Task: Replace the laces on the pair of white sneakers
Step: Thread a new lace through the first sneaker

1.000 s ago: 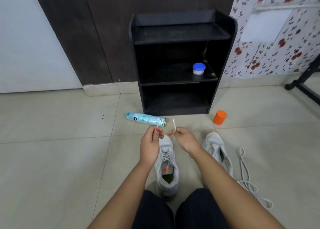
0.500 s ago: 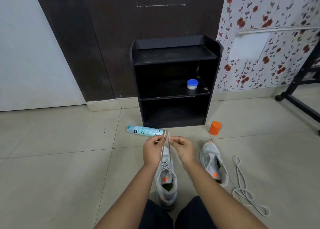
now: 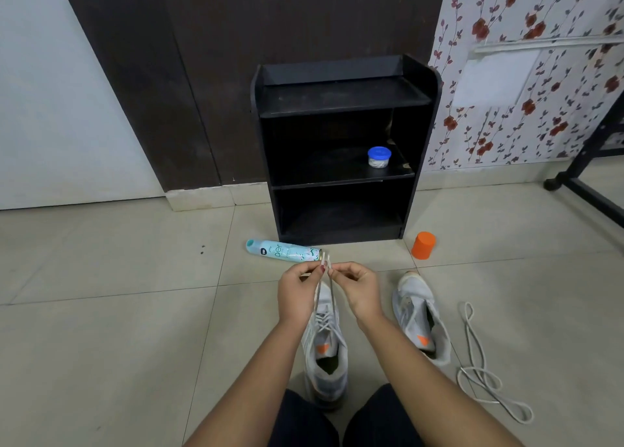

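Head view: the laced sneaker (image 3: 326, 345) stands on the floor (image 3: 101, 311) between the knees (image 3: 305, 419). Its lace ends (image 3: 324, 261) are pinched side by side, one in the left hand (image 3: 297, 294), one in the right hand (image 3: 358, 291). If either pinch slips, the ends may settle uneven. The second sneaker (image 3: 420, 325) beside it looks unlaced.

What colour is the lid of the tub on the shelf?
The lid is blue, seen best in the head view.
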